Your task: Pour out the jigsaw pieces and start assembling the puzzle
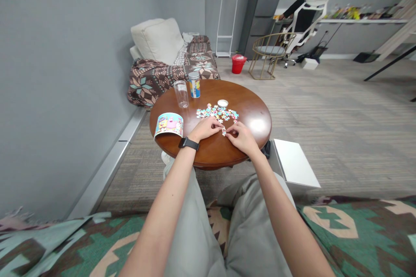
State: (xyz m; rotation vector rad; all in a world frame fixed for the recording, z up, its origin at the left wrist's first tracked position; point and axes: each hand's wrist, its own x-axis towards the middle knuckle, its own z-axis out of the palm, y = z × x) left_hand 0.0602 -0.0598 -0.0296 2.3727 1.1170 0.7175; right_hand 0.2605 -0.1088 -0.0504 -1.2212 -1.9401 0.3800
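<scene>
On the round wooden table (208,149), my left hand (205,128) and my right hand (242,137) meet at a short strip of joined jigsaw puzzle pieces (224,131). The fingers of both are drawn into a pinch at its two sides. My left wrist wears a black watch. Just beyond my hands lies a loose spread of small colourful puzzle pieces (212,111). A curved picture sheet with cartoon figures (169,124) stands to the left of my left hand. What each fingertip presses on is too small to make out fully.
Behind the pieces are a round lid (222,103), a clear jar (181,94) and a printed can (194,85). A white box (296,162) stands right of the table. Farther back are a covered sofa (175,58), a red bin (238,64) and a seated person (292,8).
</scene>
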